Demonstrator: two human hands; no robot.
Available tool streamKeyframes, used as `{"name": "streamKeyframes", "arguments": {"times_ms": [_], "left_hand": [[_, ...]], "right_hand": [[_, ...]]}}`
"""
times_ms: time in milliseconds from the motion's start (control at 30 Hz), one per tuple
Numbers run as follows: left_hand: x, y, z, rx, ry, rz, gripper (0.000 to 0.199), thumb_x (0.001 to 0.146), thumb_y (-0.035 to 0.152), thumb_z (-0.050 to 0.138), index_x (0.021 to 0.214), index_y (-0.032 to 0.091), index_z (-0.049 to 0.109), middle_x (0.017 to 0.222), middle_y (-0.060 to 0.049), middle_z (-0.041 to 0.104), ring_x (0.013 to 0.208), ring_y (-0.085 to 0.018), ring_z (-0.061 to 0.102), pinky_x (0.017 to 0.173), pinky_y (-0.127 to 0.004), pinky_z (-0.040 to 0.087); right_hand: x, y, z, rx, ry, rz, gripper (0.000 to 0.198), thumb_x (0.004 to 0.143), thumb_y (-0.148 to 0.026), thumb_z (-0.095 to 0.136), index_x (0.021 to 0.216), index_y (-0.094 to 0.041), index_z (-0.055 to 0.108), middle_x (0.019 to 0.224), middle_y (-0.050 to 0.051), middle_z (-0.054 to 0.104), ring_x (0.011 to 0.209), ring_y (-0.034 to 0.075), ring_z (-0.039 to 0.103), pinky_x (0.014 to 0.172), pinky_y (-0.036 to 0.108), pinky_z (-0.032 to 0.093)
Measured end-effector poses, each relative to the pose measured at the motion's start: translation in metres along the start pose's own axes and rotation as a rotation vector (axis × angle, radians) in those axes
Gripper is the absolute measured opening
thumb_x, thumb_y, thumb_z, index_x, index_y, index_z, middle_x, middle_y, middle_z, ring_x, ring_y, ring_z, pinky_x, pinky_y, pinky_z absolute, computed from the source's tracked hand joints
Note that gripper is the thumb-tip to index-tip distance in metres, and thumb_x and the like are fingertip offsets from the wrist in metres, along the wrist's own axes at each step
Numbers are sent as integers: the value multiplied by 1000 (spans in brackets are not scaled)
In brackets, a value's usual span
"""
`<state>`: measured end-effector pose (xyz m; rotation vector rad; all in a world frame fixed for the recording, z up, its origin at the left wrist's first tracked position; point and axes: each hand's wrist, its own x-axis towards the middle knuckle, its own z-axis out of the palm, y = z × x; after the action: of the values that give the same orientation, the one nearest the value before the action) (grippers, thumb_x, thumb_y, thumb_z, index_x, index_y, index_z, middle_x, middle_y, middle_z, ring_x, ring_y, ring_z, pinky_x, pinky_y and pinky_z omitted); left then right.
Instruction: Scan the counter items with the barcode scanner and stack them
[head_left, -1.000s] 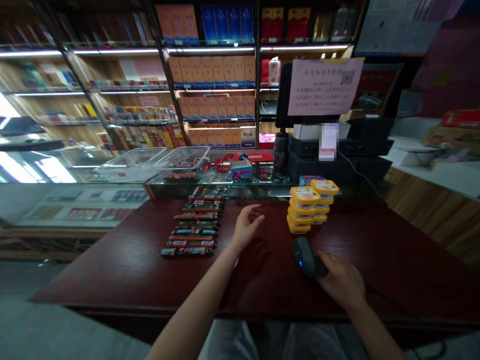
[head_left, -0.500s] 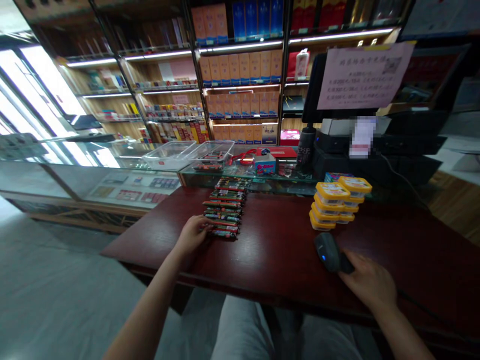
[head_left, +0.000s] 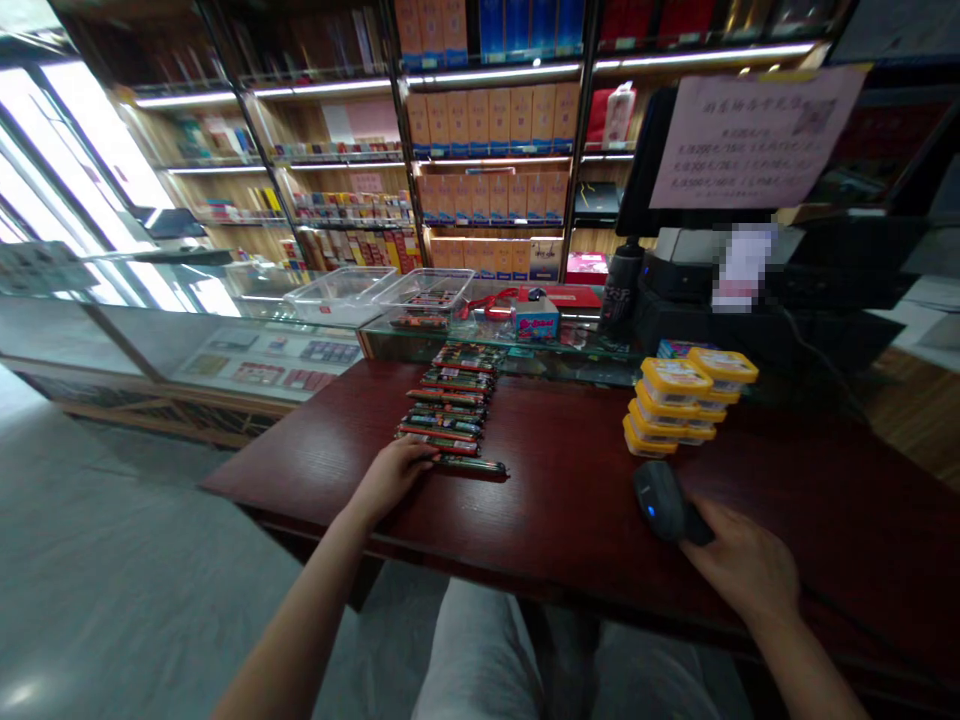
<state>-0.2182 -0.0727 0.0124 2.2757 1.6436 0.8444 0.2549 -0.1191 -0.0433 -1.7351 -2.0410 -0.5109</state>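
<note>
My left hand point(head_left: 395, 474) is closed on the left end of a slim dark stick-shaped packet point(head_left: 476, 465), at the near end of a row. Its far end sticks out to the right, past the others. Several similar slim packets point(head_left: 448, 410) lie side by side behind it, stretching back towards the glass counter. In my right hand point(head_left: 746, 555) is a black barcode scanner point(head_left: 660, 500) with a blue light, held by its handle low over the tabletop. Behind the scanner stand stacked tubs with yellow lids point(head_left: 677, 376).
The dark red table point(head_left: 555, 500) meets a glass display counter point(head_left: 585, 360). Clear plastic bins point(head_left: 341, 292) and a small blue box point(head_left: 535, 322) sit on the glass. A monitor with a pink notice point(head_left: 750, 140) rises at the right. Stocked shelves point(head_left: 495, 165) line the back.
The nearest packet has slid to the right, out of line with the row, with my left hand on its end. My right hand still holds the scanner. The view has shifted slightly.
</note>
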Motion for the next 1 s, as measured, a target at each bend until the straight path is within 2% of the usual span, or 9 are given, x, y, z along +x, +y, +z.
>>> {"name": "streamKeyframes", "arguments": {"times_ms": [167,333,433,533,667,867,933,1000], "left_hand": [[7,36,27,100,-102,29,28,79,12,53,101,18,69,100,-8,64,94,-19,59,89,-32,45],[16,71,55,190,-84,35,25,82,16,53,104,19,64,97,-8,64,94,-21,58,86,-32,44],[24,86,66,217,-84,0,16,85,23,51,95,17,63,86,-7,64,86,-21,58,77,-31,44],[32,92,73,223,-84,53,19,88,28,48,86,18,64,85,-7,62,83,-19,57,76,-30,42],[34,93,81,214,-62,112,19,84,34,56,91,20,67,93,-6,59,90,-19,55,80,-30,41],[30,91,88,219,-36,46,20,85,32,54,95,20,67,85,-5,59,86,-20,54,77,-30,41],[30,91,88,215,-26,41,19,84,32,55,91,19,67,85,-5,59,85,-19,54,77,-30,41],[30,92,89,206,-17,39,17,83,32,56,88,19,67,85,-5,59,85,-19,54,77,-30,41]], "right_hand": [[2,4,2,8,13,-33,31,79,-37,55,104,-21,63,92,3,73,75,21,68,60,29,49],[6,-1,-1,51,-40,9,30,78,-36,55,104,-22,63,92,3,73,76,21,68,61,30,48],[9,-11,-11,105,-73,43,29,78,-33,54,104,-23,64,93,3,73,79,22,69,64,30,48],[12,-26,-25,176,-118,115,26,78,-31,55,101,-25,65,87,3,73,74,22,69,61,29,46],[12,-45,-39,397,-202,213,25,75,-37,59,97,-29,67,79,1,73,70,23,68,56,28,44],[15,-71,-47,906,-305,306,35,66,-41,67,93,-19,68,86,6,73,78,23,66,69,31,49],[18,-79,-52,1034,-343,329,34,65,-42,68,88,-17,67,80,6,72,74,21,65,65,29,50],[20,-83,-58,1098,-413,362,34,65,-42,68,86,-16,66,65,2,68,58,16,61,54,26,47]]}}
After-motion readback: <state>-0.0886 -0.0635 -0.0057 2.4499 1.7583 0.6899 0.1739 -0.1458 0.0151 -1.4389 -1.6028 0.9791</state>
